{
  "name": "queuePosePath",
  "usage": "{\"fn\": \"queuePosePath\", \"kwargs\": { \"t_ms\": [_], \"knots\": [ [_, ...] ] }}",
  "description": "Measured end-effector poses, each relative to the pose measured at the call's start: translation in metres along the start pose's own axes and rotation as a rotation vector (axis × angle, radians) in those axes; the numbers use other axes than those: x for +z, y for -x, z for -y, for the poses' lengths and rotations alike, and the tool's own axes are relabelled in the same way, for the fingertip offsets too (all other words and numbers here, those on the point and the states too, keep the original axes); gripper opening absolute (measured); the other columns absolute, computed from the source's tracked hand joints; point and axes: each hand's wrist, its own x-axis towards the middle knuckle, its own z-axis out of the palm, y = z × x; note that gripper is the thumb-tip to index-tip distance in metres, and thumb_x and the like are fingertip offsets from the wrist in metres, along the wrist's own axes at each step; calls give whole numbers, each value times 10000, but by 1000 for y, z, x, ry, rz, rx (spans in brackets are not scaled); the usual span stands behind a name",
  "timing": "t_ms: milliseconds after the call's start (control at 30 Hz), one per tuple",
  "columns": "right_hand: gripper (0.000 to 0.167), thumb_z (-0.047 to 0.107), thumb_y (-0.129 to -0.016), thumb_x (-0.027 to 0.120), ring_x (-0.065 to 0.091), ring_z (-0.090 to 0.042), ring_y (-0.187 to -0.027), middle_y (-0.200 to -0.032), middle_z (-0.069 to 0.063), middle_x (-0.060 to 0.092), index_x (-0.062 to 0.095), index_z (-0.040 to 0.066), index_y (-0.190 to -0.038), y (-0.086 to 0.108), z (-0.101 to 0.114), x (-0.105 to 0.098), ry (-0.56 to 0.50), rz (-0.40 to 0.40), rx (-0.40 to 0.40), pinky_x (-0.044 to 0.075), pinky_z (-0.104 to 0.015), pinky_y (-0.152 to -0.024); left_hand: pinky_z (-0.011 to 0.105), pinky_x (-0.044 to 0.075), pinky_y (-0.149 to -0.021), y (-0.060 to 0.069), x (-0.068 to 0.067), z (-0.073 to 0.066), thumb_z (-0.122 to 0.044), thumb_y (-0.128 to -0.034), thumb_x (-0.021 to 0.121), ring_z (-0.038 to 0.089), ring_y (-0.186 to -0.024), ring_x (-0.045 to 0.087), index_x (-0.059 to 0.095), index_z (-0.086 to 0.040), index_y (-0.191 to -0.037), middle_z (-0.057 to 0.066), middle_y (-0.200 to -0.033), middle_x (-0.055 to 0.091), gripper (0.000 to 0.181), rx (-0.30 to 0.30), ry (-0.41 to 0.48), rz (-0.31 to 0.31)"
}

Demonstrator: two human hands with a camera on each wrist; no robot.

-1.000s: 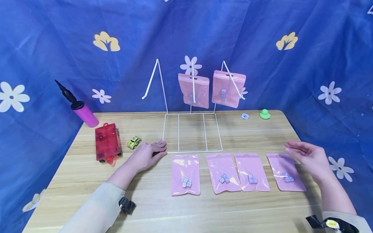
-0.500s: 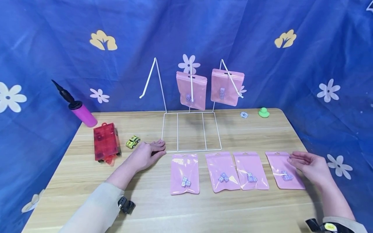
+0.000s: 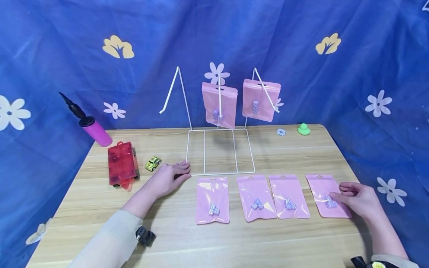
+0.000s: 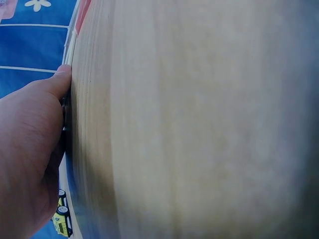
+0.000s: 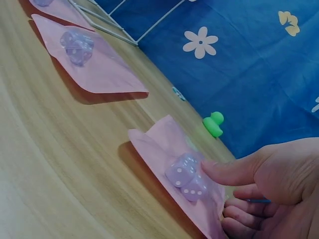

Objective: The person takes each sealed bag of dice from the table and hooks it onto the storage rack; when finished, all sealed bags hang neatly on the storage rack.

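A white wire display rack (image 3: 222,173) stands at the back of the table. My left hand (image 3: 169,179) holds the front left corner of its base, with the thumb on the wire in the left wrist view. Two pink zip bags with dice, a middle bag (image 3: 226,97) and a right-hand bag (image 3: 266,97), hang on its arms. At the table's right, my right hand (image 3: 360,199) is at the right edge of a flat pink bag of dice (image 3: 321,190). In the right wrist view, the thumb is over the bag by the dice (image 5: 187,174), the other fingers loosely curled at its edge.
More pink dice bags lie in a row: a left one (image 3: 212,193), a middle one (image 3: 253,190) and another (image 3: 288,190). Around stand a pink pump (image 3: 97,132), a red toy cart (image 3: 122,163), a yellow toy car (image 3: 153,163), a chip (image 3: 280,132) and a green duck (image 3: 303,129).
My right hand has come down and toward me, from above the rightmost bag to its right edge. The hanging middle bag has swung slightly. My left hand stays at the rack corner.
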Motion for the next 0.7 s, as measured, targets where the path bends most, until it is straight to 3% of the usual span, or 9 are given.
{"fn": "queuePosePath", "kwargs": {
  "t_ms": [167,333,500,700],
  "knots": [
    [800,337,-856,918,627,-166,-824,-1033,-184,712,549,-170,-1353,-3,4,2,-4,16,48,546,-220,-602,476,473,-1117,0,0,-1,-240,-995,782,304,-1322,606,749,-19,-1277,135,-1346,678,360,14,-5,-21],
    [747,279,-867,910,612,-129,-816,-1006,-149,720,558,-178,-1342,-5,5,3,-9,31,57,518,-209,-603,483,511,-1076,-1,-1,-2,-204,-972,806,322,-1266,646,769,2,-1233,160,-1293,704,335,60,-8,-65],
    [540,139,-921,839,609,-101,-752,-925,-109,722,600,-187,-1280,-5,4,7,-29,30,8,517,-208,-591,478,509,-1078,0,0,-2,-207,-973,804,318,-1264,648,767,5,-1235,157,-1293,704,339,62,-12,-64],
    [335,77,-982,726,572,-184,-778,-929,-131,682,656,-173,-1194,-4,5,10,-8,37,-37,497,-242,-575,485,489,-1097,0,-1,-2,-212,-980,797,328,-1278,637,761,7,-1243,158,-1312,693,345,48,1,-49]
  ]
}}
